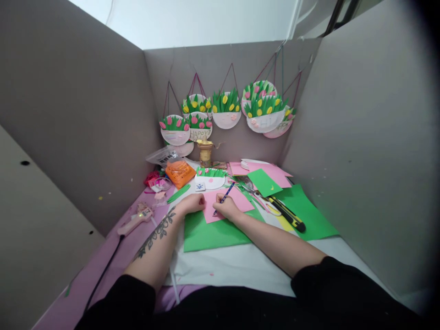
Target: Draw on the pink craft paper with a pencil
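Note:
My right hand (227, 208) is closed around a dark blue patterned pencil (228, 191), its tip down on a sheet of pink paper (242, 200). My left hand (193, 203) rests at the sheet's left edge with fingers curled, holding the paper there. Beneath the pink sheet lies a larger green sheet (215, 236). Just beyond my hands sits a half-round white paper plate (213, 182) with green paper leaves and pink flowers. A small white card (200, 186) with a blue character stands in front of it.
A pink glue gun (135, 221) with a black cord lies left. An orange packet (180, 173) and a brown pot (205, 153) stand behind. Right are scissors (268, 204), a yellow-black cutter (287, 213) and green paper (309, 215). Flower plates (227, 120) hang on the back wall.

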The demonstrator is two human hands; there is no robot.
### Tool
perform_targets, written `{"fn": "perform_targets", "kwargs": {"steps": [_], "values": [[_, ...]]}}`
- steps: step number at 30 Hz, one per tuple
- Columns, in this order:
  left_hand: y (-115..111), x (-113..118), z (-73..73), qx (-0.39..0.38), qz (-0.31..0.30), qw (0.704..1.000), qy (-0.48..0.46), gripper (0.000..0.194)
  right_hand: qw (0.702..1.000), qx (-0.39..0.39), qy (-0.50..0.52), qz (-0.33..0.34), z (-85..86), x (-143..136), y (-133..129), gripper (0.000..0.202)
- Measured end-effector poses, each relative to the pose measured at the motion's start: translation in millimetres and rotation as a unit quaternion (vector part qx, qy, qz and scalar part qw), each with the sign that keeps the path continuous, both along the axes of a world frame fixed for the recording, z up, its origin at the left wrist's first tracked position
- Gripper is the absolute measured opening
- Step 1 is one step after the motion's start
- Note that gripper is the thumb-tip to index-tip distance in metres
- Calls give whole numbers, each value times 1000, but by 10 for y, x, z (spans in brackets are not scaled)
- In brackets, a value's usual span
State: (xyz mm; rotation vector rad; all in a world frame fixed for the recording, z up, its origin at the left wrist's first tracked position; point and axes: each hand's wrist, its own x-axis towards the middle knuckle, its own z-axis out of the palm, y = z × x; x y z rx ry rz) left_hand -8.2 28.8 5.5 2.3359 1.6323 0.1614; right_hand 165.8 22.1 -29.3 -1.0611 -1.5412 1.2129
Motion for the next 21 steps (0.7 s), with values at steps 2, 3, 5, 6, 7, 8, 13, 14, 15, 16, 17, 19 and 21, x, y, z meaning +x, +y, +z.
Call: {"fn": "perform_targets", "kwargs": {"steps": [2, 3, 5, 6, 7, 8, 13, 14, 15, 16, 17, 19, 21], "values": [[-1, -3, 0, -1, -1, 1000, 1, 19, 1000, -11, 4, 15, 18, -1, -14, 16], [1, -6, -3, -1, -2, 1000, 0, 19, 1000, -17, 5, 17, 25, -3, -20, 16], [6, -13, -15, -1, -1, 1000, -3, 20, 999, -32, 10, 14, 29, -8, -23, 16], [10, -17, -23, -1, -1, 1000, -4, 20, 999, -38, 13, 12, 25, -11, -21, 16], [14, -20, -30, -2, 0, 1000, -4, 20, 999, -40, 15, 10, 18, -13, -16, 16], [18, -22, -37, -2, -2, 1000, -4, 20, 999, -36, 14, 8, 9, -14, -9, 17], [25, -20, -45, 1, -8, 1000, 0, 20, 1000, 16, -20, 12, -9, 7, 13, 16], [24, -18, -42, 0, -8, 1000, 2, 20, 999, 26, -26, 14, -3, 11, 10, 17], [22, -16, -38, 0, -8, 1000, 3, 20, 999, 31, -28, 15, 5, 14, 5, 17], [20, -15, -34, 0, -7, 1000, 3, 20, 999, 30, -26, 15, 13, 15, -1, 17], [16, -13, -30, 0, -5, 1000, 3, 19, 999, 22, -22, 14, 21, 15, -9, 17], [8, -10, -20, 0, -4, 1000, 0, 18, 1000, -3, -11, 11, 31, 10, -21, 16], [0, -8, -12, -1, -2, 1000, -2, 18, 1000, -18, -7, 14, 32, 6, -25, 16]]}}
